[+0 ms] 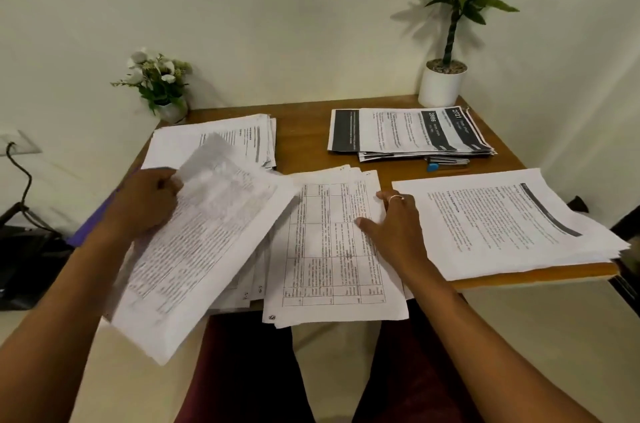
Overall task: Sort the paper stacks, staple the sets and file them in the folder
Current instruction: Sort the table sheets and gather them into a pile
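Plain cream walls (277, 7) meet in a corner behind the wooden counter (301, 131). Tall green plant in a white pot (441, 83) at the counter's far right corner, small white-flower pot (162, 83) at the far left corner. Wall socket (17, 142) with a black cable (20, 176) on the left wall. Pale floor (519, 336). Soft, even light.
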A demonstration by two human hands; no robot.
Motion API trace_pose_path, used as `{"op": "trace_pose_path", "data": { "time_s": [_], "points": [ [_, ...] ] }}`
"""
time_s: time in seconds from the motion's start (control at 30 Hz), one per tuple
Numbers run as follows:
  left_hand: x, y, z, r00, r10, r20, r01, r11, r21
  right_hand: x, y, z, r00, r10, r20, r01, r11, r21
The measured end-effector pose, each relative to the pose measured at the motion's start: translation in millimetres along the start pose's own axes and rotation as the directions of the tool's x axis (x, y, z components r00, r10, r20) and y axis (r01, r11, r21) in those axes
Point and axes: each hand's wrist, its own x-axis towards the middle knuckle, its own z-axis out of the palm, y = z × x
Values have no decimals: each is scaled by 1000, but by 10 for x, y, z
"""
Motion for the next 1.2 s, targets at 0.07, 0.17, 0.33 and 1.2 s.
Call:
{"op": "trace_pose_path", "data": {
  "time_s": [0.07, 0.17, 0.33, 1.2],
  "points": [
    [82, -141, 97, 999, 5, 49, -9, 997, 77, 9, -11, 17, 1000, -6, -7, 6, 1000, 19],
    [186, -244, 251, 994, 38, 102, -57, 982, 182, 13, -13, 26, 1000, -6, -21, 7, 999, 34],
    [222, -336, 483, 995, 85, 54, -99, 923, 372, -39, -39, -6, 998, -52, -37, 56, 990, 127],
    [-661, 1036, 734, 958, 135, 254, 56, 779, -625, 125, -113, -434, 967, 212, -139, -86, 788, 610]
  ]
}}
